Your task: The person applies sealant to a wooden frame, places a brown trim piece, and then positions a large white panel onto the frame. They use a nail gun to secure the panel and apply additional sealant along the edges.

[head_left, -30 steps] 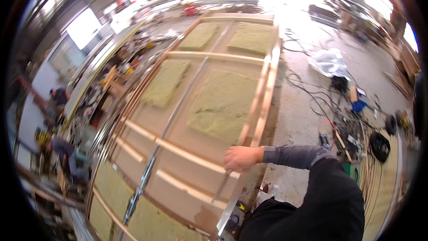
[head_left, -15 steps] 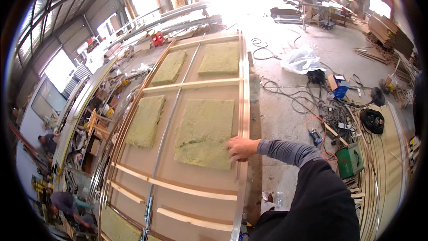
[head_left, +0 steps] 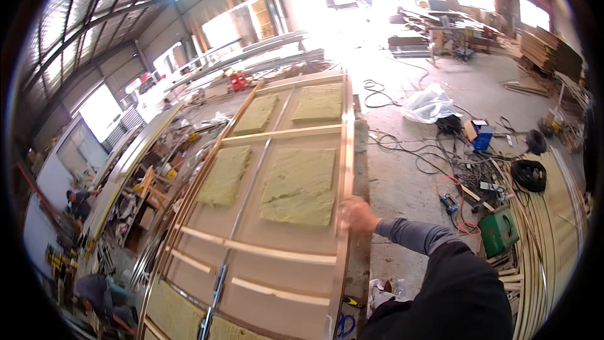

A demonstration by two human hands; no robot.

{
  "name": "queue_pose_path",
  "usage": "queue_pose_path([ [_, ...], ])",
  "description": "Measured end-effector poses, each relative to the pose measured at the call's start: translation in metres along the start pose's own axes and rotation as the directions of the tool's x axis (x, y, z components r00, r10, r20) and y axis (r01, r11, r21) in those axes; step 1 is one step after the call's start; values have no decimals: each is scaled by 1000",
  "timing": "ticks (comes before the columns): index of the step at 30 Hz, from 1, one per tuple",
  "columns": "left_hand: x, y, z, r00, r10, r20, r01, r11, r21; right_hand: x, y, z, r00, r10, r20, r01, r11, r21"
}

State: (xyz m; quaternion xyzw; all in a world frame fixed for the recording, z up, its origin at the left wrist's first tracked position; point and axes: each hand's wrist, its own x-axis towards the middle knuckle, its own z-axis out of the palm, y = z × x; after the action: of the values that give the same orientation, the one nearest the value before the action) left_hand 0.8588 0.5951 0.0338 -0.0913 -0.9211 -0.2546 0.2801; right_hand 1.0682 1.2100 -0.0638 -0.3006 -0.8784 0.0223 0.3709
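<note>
Insulation (head_left: 299,187) lies inside the wooden frame (head_left: 270,250); our right hand (head_left: 360,215) is at the frame's edge, too blurred for us to tell its grip. Careless sliding along wood could cause splinters.

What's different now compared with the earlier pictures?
The right hand has moved: it was near the right end of the long slat, then farther forward at the edge of the large pad. Now it is slightly farther right, off the pad, at the right rail. It is blurred, so I can't tell whether it holds anything. The slat and pad stayed put.
</note>
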Motion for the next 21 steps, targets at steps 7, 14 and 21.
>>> queue_pose_path([
  [7, -38, -136, 5, 777, -511, -368, 563, 826, 41, -40, 118, 64, 622, 759, 190, -704, 437, 560],
  [14, -75, -277, 1, 50, -860, -508, 872, 286, -398, 21, 138, 104, 439, 843, 310, -769, 175, 615],
  [21, -74, -271, -36, -110, -974, -196, 536, 108, -837, 14, 93, 120, 182, 947, 263, -911, 62, 407],
])
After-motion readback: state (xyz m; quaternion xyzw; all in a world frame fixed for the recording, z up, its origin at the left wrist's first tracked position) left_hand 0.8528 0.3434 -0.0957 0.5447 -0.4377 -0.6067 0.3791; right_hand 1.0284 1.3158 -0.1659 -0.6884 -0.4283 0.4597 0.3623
